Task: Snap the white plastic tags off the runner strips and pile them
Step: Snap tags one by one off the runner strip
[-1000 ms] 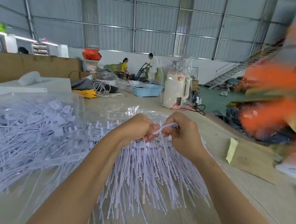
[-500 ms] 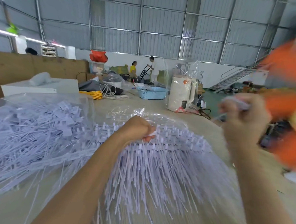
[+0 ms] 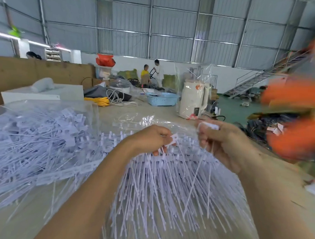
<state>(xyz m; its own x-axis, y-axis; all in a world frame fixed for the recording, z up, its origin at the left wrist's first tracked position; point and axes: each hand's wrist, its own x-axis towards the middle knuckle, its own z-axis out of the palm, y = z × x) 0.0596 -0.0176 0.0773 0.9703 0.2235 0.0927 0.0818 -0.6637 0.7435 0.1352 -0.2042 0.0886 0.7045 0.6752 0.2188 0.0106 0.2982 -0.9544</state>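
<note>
Premises: an industrial warehouse or factory hall. Evidence: corrugated metal walls (image 3: 172, 23) on steel framing; a metal staircase (image 3: 261, 79) to the right of the white kettle (image 3: 193, 99); behind the kettle, two workers (image 3: 152, 73) with a hand trolley among sacks.

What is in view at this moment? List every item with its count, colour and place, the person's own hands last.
runner strips: many, white, fanned on the table under the hands
loose tags: a large heap, white, left, partly in clear plastic
table: one, beige, foreground
kettle: one, white, wrapped in clear film, centre back
basket: one, light blue, left of the kettle
cable coil: one, yellow, left of the basket
box: one, white, back left
people: two, far back
left hand: grips a strip
right hand: holds tags
</note>
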